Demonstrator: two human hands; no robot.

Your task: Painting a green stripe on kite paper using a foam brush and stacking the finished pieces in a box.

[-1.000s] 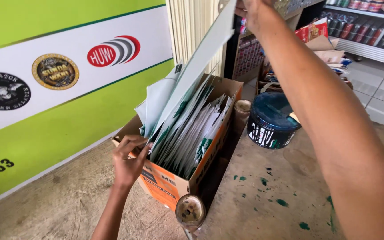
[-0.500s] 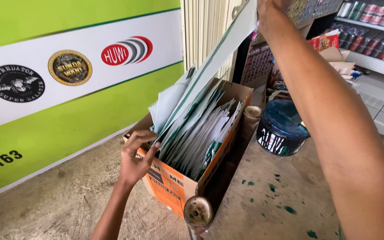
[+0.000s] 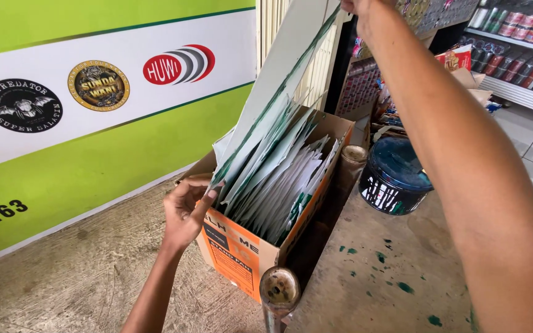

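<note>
Sheet (image 3: 279, 80) lifted higher out of the box (image 3: 242, 246).
Right hand (image 3: 356, 7) — top of frame — grips its upper edge; left hand (image 3: 186, 213) now pinches its lower corner, centre-left.

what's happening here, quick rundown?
A person stands over an open cardboard box packed with upright white and green sheets. The right hand holds a tall sheet by its top edge, raised high. The left hand pinches the sheet's bottom corner at the box rim. A dark paint bucket sits beside it.
</note>
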